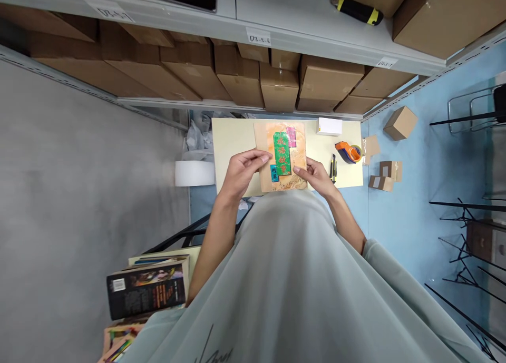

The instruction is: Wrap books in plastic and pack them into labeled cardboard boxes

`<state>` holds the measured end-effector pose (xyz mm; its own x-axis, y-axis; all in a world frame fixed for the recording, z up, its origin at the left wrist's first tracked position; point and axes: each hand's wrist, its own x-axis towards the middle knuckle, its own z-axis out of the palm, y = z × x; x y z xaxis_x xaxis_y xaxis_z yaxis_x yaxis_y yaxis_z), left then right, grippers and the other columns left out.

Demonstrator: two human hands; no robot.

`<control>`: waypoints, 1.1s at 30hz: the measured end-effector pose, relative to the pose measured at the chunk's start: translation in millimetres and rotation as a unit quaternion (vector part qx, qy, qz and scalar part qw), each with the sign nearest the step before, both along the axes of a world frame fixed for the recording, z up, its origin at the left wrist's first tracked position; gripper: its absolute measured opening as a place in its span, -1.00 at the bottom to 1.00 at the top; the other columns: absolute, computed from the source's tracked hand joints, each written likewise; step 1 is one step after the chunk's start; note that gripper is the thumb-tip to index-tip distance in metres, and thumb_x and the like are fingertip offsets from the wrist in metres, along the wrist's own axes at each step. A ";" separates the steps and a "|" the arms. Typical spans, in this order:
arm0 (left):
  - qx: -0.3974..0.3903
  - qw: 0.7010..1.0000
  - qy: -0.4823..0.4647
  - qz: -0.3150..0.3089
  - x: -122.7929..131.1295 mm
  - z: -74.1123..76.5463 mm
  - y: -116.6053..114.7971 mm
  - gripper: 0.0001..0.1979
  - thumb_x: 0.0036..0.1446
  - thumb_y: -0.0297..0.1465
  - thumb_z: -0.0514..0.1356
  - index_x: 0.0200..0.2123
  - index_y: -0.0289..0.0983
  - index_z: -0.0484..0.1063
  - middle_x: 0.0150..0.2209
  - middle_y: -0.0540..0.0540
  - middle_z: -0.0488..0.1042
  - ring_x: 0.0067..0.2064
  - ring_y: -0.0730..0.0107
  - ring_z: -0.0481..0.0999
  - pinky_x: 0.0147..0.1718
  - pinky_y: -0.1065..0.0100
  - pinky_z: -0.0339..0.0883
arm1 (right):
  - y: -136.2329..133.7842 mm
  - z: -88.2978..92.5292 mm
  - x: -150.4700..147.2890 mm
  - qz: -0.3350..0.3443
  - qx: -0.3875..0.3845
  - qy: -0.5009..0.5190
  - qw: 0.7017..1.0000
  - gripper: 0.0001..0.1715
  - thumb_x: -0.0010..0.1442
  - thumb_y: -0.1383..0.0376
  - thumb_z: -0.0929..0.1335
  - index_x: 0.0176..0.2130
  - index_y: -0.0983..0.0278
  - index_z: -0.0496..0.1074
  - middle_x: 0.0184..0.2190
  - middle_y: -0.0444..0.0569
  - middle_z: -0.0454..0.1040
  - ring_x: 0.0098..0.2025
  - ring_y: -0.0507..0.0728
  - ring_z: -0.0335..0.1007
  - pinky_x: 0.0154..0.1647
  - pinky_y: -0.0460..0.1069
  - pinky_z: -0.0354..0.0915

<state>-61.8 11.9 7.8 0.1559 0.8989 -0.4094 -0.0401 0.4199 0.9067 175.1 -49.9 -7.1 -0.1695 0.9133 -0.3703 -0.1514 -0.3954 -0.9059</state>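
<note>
A book point(298, 163) with an orange cover, a green title panel and pink and blue labels is held in front of me, above the pale table point(233, 136). At its left, a plain tan strip point(262, 177) shows; I cannot tell whether this is a cover flap or a separate sheet. My left hand point(242, 169) pinches at this left side, thumb and forefinger together. My right hand point(316, 176) grips the lower right edge, with the thumb on the front cover and the fingers behind it.
On the table lie a white box point(329, 126), an orange tape dispenser point(348, 152) and a utility knife point(333, 169). A shelf with cardboard boxes point(279, 86) overhangs the far side. Stacked books point(148, 289) stand at left, near a white roll point(193, 173). Small cartons point(400, 123) lie on the floor.
</note>
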 end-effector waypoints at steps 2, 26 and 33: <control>0.007 1.000 -0.004 0.004 -1.3 1.5 -1.2 -0.66 -0.10 -0.08 0.57 -0.38 -0.19 0.69 -0.23 -0.18 0.71 -0.16 0.15 0.65 -0.16 0.19 0.57 | -1.0 1.9 1.1 -0.003 0.000 0.001 1.000 -0.11 0.14 -0.33 0.63 0.17 0.20 0.67 0.11 0.04 0.78 0.18 0.35 0.71 0.34 0.24 0.60; 0.030 0.997 -0.047 0.053 -10.5 -14.9 -17.5 -0.59 -0.04 -0.06 0.61 -0.27 -0.21 0.69 0.19 -0.27 0.74 0.16 -0.02 0.74 0.00 0.09 0.74 | -7.3 -8.1 0.7 -0.035 0.017 -0.048 0.998 -0.13 0.20 -0.37 0.58 0.17 0.17 0.59 0.06 0.05 0.76 0.16 0.35 0.72 0.22 0.21 0.66; 0.039 0.995 -0.025 0.092 -7.4 -25.8 -18.8 -0.49 0.01 0.06 0.60 -0.19 -0.22 0.72 0.02 -0.21 0.78 0.00 0.12 0.78 -0.06 0.14 0.77 | -2.9 -16.7 -5.4 -0.069 0.016 -0.077 0.995 -0.11 0.17 -0.39 0.58 0.12 0.17 0.54 0.00 0.06 0.77 0.11 0.34 0.73 0.13 0.18 0.67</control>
